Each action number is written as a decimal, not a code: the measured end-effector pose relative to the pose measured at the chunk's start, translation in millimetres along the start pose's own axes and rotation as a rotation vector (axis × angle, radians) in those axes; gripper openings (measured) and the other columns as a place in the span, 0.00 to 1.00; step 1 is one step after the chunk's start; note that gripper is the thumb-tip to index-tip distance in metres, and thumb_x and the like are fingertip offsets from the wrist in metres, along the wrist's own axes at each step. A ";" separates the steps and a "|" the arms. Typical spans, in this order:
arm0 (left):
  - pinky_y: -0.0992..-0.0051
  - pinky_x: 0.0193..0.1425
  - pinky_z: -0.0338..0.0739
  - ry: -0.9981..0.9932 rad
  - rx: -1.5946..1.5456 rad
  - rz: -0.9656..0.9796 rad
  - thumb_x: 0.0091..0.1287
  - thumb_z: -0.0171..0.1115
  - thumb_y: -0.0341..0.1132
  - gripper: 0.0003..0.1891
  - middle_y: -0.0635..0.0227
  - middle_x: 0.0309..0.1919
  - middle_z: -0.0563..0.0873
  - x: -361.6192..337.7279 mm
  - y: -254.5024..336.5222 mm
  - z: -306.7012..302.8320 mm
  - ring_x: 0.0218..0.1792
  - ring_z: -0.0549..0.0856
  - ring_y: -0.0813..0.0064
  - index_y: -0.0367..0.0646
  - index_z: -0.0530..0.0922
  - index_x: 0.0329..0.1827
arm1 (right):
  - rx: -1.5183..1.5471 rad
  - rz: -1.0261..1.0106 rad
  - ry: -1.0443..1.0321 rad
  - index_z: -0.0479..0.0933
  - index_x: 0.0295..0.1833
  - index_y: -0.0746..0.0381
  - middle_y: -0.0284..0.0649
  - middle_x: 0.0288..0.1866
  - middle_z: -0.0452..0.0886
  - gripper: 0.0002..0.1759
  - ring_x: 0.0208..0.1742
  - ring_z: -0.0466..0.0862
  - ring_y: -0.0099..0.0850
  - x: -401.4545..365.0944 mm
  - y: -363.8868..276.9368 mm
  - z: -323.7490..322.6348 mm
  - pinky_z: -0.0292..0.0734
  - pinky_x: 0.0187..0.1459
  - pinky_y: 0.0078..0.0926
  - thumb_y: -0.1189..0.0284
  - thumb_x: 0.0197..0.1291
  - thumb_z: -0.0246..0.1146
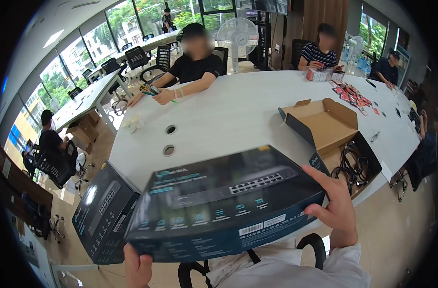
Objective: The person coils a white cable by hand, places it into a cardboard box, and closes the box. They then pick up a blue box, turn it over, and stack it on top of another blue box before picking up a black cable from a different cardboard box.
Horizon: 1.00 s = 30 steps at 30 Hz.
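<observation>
A dark TP-Link network switch box [204, 211] is held up between my two hands, tilted so its printed top and label side face me. My left hand [138, 266] grips its near left corner, the fingers partly hidden beneath. At the right end, my right hand [335, 206] clasps the box with thumb and fingers. A second, similar switch box [106, 216] stands to the left at the table edge, partly behind the held one. On the right lies an open cardboard box [324, 126], its lid folded back and black cables [349, 165] inside.
The white table [219, 110] has two round cable holes [169, 150]. A person across it holds several pen-like tools [149, 90]. Red packets [353, 96] lie scattered at the far right, near other seated people. A chair armrest [192, 274] is close below me.
</observation>
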<state>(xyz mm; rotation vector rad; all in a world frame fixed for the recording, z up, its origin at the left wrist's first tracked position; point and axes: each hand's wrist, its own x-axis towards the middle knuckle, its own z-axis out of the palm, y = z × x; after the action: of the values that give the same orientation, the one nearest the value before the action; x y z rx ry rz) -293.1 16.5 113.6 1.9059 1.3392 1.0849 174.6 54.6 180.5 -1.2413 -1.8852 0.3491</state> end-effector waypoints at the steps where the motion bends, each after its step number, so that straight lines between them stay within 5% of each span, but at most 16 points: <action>1: 0.70 0.65 0.68 0.106 0.037 0.015 0.77 0.51 0.56 0.34 0.56 0.60 0.78 -19.3 -11.8 -6.2 0.59 0.76 0.68 0.30 0.67 0.69 | 0.008 -0.039 0.003 0.76 0.66 0.63 0.61 0.57 0.82 0.43 0.48 0.87 0.53 4.1 -2.7 0.6 0.81 0.48 0.32 0.53 0.46 0.78; 5: 0.68 0.71 0.63 0.529 0.185 0.040 0.79 0.49 0.56 0.35 0.56 0.64 0.74 -77.3 -39.9 -26.4 0.65 0.71 0.67 0.32 0.63 0.73 | 0.009 -0.182 -0.064 0.80 0.63 0.58 0.65 0.71 0.70 0.39 0.56 0.84 0.55 22.7 -16.3 21.0 0.82 0.50 0.33 0.56 0.44 0.79; 12: 0.68 0.72 0.62 1.005 0.287 0.010 0.80 0.47 0.53 0.33 0.55 0.66 0.73 -138.9 -59.2 -56.5 0.67 0.71 0.66 0.32 0.63 0.74 | 0.310 -0.545 -0.016 0.80 0.64 0.55 0.64 0.77 0.61 0.34 0.63 0.80 0.57 91.4 -47.7 106.7 0.81 0.54 0.36 0.64 0.48 0.78; 17: 0.68 0.73 0.62 1.072 0.293 -0.026 0.81 0.47 0.51 0.32 0.54 0.67 0.73 -155.0 -74.5 -97.7 0.68 0.71 0.66 0.33 0.62 0.75 | 0.438 -0.667 -0.058 0.81 0.64 0.53 0.59 0.78 0.62 0.31 0.63 0.81 0.56 147.6 -81.9 185.7 0.80 0.58 0.38 0.65 0.51 0.76; 26: 0.69 0.75 0.62 1.051 0.337 -0.375 0.82 0.45 0.44 0.28 0.54 0.71 0.70 -129.1 -117.5 -122.8 0.70 0.71 0.65 0.33 0.59 0.77 | 0.514 -0.598 -0.195 0.80 0.61 0.48 0.57 0.75 0.67 0.24 0.54 0.84 0.56 194.7 -107.3 329.8 0.81 0.54 0.39 0.65 0.57 0.73; 30: 0.69 0.78 0.55 1.110 0.267 -0.380 0.82 0.45 0.50 0.33 0.54 0.75 0.65 -131.7 -151.6 -108.6 0.74 0.65 0.65 0.32 0.56 0.79 | 0.546 -0.587 -0.209 0.68 0.70 0.56 0.61 0.74 0.64 0.30 0.64 0.76 0.58 179.2 -88.2 379.8 0.74 0.62 0.45 0.63 0.64 0.67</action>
<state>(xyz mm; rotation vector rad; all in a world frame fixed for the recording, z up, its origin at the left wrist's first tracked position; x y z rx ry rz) -482.2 -56.0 8.2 1.0395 2.3866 1.9165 -199.6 243.5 88.5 -0.2790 -2.0372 0.6311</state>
